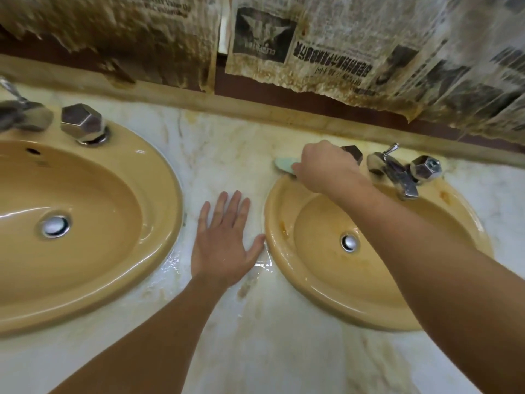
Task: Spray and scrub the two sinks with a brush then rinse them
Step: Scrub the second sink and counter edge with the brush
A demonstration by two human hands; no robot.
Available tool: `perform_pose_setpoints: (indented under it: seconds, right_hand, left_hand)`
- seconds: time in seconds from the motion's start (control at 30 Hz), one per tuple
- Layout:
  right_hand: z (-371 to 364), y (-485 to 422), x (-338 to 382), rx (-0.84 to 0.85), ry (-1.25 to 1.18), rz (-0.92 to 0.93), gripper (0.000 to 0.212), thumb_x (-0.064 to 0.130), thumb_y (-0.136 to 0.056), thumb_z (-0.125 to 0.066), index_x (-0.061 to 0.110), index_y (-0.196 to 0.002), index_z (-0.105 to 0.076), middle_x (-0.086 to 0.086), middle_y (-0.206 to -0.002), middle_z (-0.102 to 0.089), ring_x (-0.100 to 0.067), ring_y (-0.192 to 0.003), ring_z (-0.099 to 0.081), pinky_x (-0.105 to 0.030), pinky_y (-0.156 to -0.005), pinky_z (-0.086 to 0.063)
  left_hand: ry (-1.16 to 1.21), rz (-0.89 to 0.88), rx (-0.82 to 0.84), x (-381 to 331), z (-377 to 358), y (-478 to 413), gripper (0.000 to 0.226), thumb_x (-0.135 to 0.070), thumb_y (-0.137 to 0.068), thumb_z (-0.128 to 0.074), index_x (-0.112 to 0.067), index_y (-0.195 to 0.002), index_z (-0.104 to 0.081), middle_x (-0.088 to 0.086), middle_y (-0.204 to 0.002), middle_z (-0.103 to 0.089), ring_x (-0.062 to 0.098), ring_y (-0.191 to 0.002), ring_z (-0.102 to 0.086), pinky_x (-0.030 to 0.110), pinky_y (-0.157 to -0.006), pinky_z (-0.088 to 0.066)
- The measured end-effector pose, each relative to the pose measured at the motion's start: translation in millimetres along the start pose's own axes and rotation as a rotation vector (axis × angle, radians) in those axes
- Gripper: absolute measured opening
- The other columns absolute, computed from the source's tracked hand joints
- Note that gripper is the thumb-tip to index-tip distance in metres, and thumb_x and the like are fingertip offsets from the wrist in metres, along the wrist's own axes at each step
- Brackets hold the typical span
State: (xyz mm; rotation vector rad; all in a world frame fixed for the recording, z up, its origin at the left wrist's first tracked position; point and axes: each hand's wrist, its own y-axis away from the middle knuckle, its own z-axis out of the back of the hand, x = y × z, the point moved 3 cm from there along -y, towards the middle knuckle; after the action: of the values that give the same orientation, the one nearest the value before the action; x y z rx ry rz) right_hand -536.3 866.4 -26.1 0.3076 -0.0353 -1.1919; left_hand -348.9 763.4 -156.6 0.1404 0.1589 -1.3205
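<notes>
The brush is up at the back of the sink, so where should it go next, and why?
Probably down the left wall of the right sink, toward the orange stain. The right hand holds the brush at the back rim, and that mark still shows.

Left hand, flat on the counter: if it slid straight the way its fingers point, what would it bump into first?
The left hand would probably cross bare counter and first meet the backsplash ledge.

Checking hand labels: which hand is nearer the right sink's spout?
Right. The right hand grips the brush at the right sink's back rim, just left of the spout. The left hand rests flat on the counter between the sinks.
</notes>
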Motion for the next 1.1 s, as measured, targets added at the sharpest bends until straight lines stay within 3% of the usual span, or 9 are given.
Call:
perform_pose_setpoints:
  seconds: [0.17,0.37,0.5,0.57,0.63,0.8,0.93,1.03,1.1]
  right_hand:
    - [2,-16,-18,-0.028,-0.027,-0.163,0.025,0.02,-0.1,-0.048,0.01,-0.119,-0.061,-0.014,-0.117,-0.062,-0.035,-0.102,-0.062,-0.036,-0.072,-0.044]
    - [-53,44,-32,-0.117,-0.213,0.055,0.041,0.05,-0.102,-0.039,0.023,-0.1,-0.069,-0.007,-0.081,-0.059,-0.029,-0.072,-0.048,-0.033,-0.059,-0.032]
    - [-75,66,-91,-0.269,-0.218,-0.22,0.047,0.051,-0.104,-0.037,0.018,-0.106,-0.07,-0.006,-0.069,-0.056,-0.029,-0.061,-0.045,-0.033,-0.053,-0.029]
    - [-84,73,-96,-0.303,-0.206,-0.211,0.047,0.051,-0.103,-0.039,0.017,-0.108,-0.07,-0.009,-0.067,-0.061,-0.031,-0.057,-0.044,-0.032,-0.05,-0.027]
    - [-90,77,-93,-0.272,-0.165,-0.125,0.049,0.054,-0.102,-0.035,0.021,-0.113,-0.07,-0.008,-0.066,-0.063,-0.031,-0.055,-0.048,-0.03,-0.048,-0.026]
    - [-81,67,-103,-0.273,-0.148,-0.216,0.043,0.048,-0.105,-0.038,0.017,-0.11,-0.068,0.0,-0.062,-0.047,-0.027,-0.053,-0.042,-0.03,-0.044,-0.021]
    - [-76,66,-83,-0.202,-0.165,-0.053,0.042,0.049,-0.105,-0.035,0.025,-0.122,-0.065,-0.004,-0.069,-0.061,-0.029,-0.061,-0.056,-0.033,-0.05,-0.041]
    - [-70,51,-100,-0.182,-0.265,-0.243,0.042,0.044,-0.105,-0.039,0.016,-0.107,-0.07,-0.004,-0.068,-0.055,-0.03,-0.066,-0.054,-0.033,-0.057,-0.038]
    - [-68,46,-97,-0.119,-0.3,-0.166,0.039,0.045,-0.102,-0.042,0.018,-0.097,-0.071,-0.004,-0.067,-0.055,-0.03,-0.067,-0.057,-0.032,-0.056,-0.038]
  left_hand:
    - [-0.004,-0.002,-0.006,0,-1,0,0.079,-0.067,-0.099,-0.018,-0.022,-0.163,-0.015,-0.003,-0.171,-0.007,0.018,-0.158,0.003,0.05,-0.126,-0.003]
    - [-0.006,-0.004,-0.009,1,-2,-1,0.078,-0.066,-0.099,-0.022,-0.02,-0.163,-0.021,-0.001,-0.17,-0.014,0.019,-0.158,-0.003,0.05,-0.126,-0.007]
    - [-0.007,-0.003,0.002,1,-2,0,0.079,-0.067,-0.099,-0.018,-0.021,-0.163,-0.019,-0.002,-0.17,-0.012,0.018,-0.158,-0.001,0.05,-0.126,-0.007]
    - [-0.006,-0.001,-0.01,2,-2,1,0.079,-0.067,-0.099,-0.018,-0.021,-0.162,-0.021,-0.002,-0.17,-0.013,0.018,-0.158,-0.002,0.05,-0.126,-0.008]
    - [0.001,-0.004,-0.012,2,-1,1,0.079,-0.067,-0.099,-0.019,-0.02,-0.162,-0.024,-0.001,-0.17,-0.016,0.018,-0.158,-0.004,0.05,-0.126,-0.009]
    - [-0.008,-0.009,-0.014,0,-2,-2,0.079,-0.068,-0.099,-0.016,-0.021,-0.162,-0.022,-0.002,-0.17,-0.015,0.017,-0.158,-0.003,0.049,-0.126,-0.008]
    - [-0.012,-0.005,-0.029,1,-2,-1,0.073,-0.061,-0.102,-0.014,-0.021,-0.162,-0.024,-0.002,-0.169,-0.016,0.017,-0.158,-0.005,0.05,-0.126,-0.01]
    - [-0.002,-0.001,-0.042,0,-2,0,0.069,-0.055,-0.104,-0.014,-0.02,-0.161,-0.026,-0.001,-0.169,-0.018,0.017,-0.157,-0.007,0.05,-0.126,-0.011]
    - [0.009,-0.004,-0.056,0,-2,0,0.067,-0.053,-0.104,-0.016,-0.019,-0.161,-0.027,-0.001,-0.168,-0.02,0.018,-0.157,-0.008,0.05,-0.126,-0.012]
